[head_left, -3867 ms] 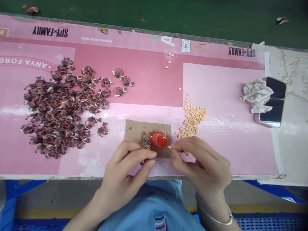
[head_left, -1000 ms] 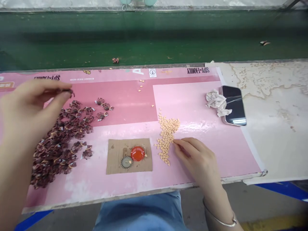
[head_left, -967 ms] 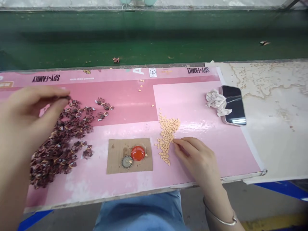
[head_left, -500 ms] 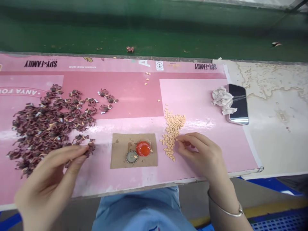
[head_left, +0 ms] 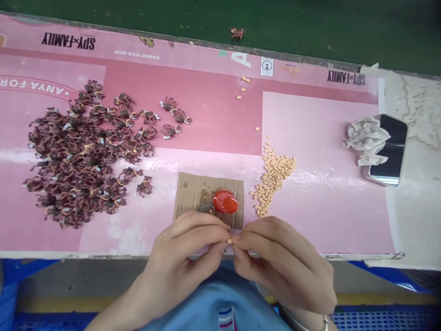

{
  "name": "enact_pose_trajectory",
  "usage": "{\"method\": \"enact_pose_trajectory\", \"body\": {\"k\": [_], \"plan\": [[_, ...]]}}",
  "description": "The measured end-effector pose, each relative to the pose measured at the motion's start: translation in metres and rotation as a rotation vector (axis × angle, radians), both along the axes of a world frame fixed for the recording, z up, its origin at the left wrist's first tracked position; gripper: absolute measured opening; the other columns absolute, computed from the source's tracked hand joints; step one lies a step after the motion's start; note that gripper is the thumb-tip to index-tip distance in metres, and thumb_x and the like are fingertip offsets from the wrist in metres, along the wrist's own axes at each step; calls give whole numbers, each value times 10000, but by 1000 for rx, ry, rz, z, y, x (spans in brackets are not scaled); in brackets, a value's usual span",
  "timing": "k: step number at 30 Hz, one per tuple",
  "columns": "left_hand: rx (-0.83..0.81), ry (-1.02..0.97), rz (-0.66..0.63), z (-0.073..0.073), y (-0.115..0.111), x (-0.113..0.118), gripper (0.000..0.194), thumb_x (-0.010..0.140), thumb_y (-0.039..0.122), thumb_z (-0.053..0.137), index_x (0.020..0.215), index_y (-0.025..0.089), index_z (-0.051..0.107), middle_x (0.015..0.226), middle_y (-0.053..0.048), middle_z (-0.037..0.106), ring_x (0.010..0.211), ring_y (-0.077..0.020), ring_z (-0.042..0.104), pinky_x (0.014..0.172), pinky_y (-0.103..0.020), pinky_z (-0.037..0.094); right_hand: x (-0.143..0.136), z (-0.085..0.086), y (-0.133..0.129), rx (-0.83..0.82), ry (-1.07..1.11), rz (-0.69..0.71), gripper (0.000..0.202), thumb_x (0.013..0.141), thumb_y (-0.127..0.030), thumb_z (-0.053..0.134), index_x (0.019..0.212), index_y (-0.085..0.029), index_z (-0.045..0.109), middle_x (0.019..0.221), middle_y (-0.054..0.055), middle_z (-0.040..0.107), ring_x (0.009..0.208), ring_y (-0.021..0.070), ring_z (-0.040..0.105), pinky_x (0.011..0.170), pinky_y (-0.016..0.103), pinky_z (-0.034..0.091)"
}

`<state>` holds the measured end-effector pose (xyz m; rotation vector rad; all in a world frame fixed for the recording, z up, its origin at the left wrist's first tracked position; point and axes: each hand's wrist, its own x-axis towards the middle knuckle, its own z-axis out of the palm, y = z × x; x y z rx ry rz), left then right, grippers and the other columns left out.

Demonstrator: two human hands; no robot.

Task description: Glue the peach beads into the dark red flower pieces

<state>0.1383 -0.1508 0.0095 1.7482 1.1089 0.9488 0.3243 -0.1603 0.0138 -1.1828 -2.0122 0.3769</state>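
My left hand point(head_left: 193, 248) and my right hand point(head_left: 279, 253) meet at the table's front edge, fingertips pinched together. Between the tips shows a tiny tan piece point(head_left: 229, 241), held by my right fingers. A dark bit shows under my left fingertips, mostly hidden, too small to name. Just beyond lies a cardboard sheet point(head_left: 186, 184) bearing a glossy red round thing point(head_left: 225, 202) and a crimped metal bottle cap point(head_left: 206, 208), partly covered by my left hand. Right of it spreads a heap of tan pieces point(head_left: 274, 177). On the left is a pile of small brown four-legged figurines point(head_left: 79, 161) with yellow bands.
Crumpled tissue point(head_left: 368, 138) lies against a phone point(head_left: 392, 151) on the right. A few stray tan pieces point(head_left: 243, 90) sit farther back on the pink printed sheet point(head_left: 220, 124). One brown figurine point(head_left: 237, 33) rests on the green surface point(head_left: 310, 27) behind.
My left hand has left the figurine pile and moved right; my right hand has left the tan heap with a piece. Both now meet in front of the cardboard. The view has shifted.
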Motion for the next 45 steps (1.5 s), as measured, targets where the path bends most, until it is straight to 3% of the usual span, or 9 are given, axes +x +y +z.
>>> {"method": "enact_pose_trajectory", "body": {"k": [6, 12, 18, 23, 29, 33, 39, 45], "plan": [[66, 61, -7, -3, -1, 0, 206, 959, 61, 618, 1005, 235, 718, 994, -47, 788, 847, -154, 767, 806, -208, 645, 0, -2, 1, 3, 30, -82, 224, 877, 26, 655, 896, -198, 659, 724, -14, 721, 615, 110, 672, 617, 219, 598], [105, 116, -8, -6, -2, -1, 204, 983, 65, 603, 1044, 224, 715, 1036, -43, 787, 908, -151, 763, 853, -208, 635, -2, -6, 1, 23, 32, -79, 202, 902, 7, 641, 889, -193, 620, 711, -12, 700, 610, 96, 646, 615, 211, 576], [125, 148, -28, -6, -3, -1, 170, 1004, 81, 599, 1066, 202, 701, 1064, -41, 777, 936, -133, 750, 894, -182, 610, 2, -8, 3, -80, 40, -12, 181, 920, -24, 630, 918, -202, 599, 761, -7, 717, 664, 86, 671, 648, 191, 587], [131, 172, -43, -6, 0, -7, 159, 1018, 99, 591, 1075, 195, 703, 1052, -42, 780, 935, -131, 752, 895, -184, 611, 3, -10, 7, -44, 59, -49, 196, 915, -22, 631, 889, -211, 585, 725, -21, 704, 638, 90, 670, 654, 198, 595], [181, 172, 89, -6, 1, -20, 113, 1006, 119, 657, 1065, 205, 700, 1043, -10, 777, 919, -125, 749, 862, -206, 630, 14, -15, 12, -45, -110, -169, 204, 916, -37, 686, 923, -229, 617, 809, -5, 735, 713, 110, 721, 704, 203, 618], [233, 94, 103, -8, 1, -25, 111, 964, 63, 706, 1032, 151, 703, 1011, -9, 765, 911, -106, 735, 827, -177, 630, 19, -14, 14, -78, -164, -151, 184, 922, -49, 688, 927, -221, 621, 834, 11, 746, 741, 116, 739, 721, 207, 624], [268, 186, 95, -13, 2, -27, 217, 951, -27, 646, 994, 173, 720, 1043, -21, 766, 981, -153, 731, 910, -285, 640, 17, -8, 16, -89, -253, -144, 179, 936, -58, 672, 925, -228, 616, 862, 19, 767, 790, 145, 763, 740, 237, 626], [288, 107, 149, -24, 0, -25, 190, 916, -32, 703, 955, 152, 731, 1018, -22, 755, 951, -132, 735, 894, -234, 638, 15, -2, 19, -103, -280, -123, 163, 965, -65, 626, 916, -219, 600, 807, 0, 719, 748, 119, 716, 724, 216, 587]]}}
